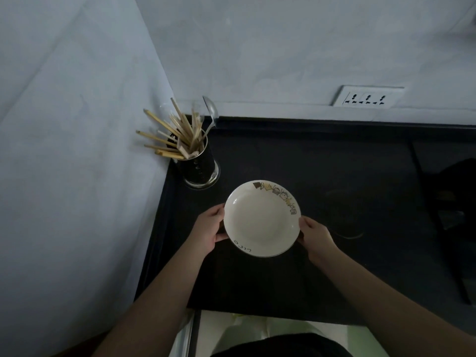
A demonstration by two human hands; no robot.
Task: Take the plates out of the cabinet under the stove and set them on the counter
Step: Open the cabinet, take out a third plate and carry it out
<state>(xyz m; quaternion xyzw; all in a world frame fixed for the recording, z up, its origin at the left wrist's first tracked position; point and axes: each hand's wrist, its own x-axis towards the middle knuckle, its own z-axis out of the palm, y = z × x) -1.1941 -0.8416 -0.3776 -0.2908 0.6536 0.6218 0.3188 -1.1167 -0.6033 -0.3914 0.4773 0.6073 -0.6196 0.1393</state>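
Observation:
A white deep plate (261, 219) with a patterned band on its far rim sits over the dark counter (322, 163), held from both sides. My left hand (208, 230) grips its left rim, thumb on top. My right hand (315, 237) grips the right rim the same way. Whether the plate touches the counter or hovers just above it, I cannot tell. The cabinet under the stove is out of view.
A metal utensil holder (199, 166) with chopsticks and a spoon stands in the counter's far left corner. A dark stove (453, 202) lies at the right. A wall socket (368, 97) sits above the counter. The wall runs along the left.

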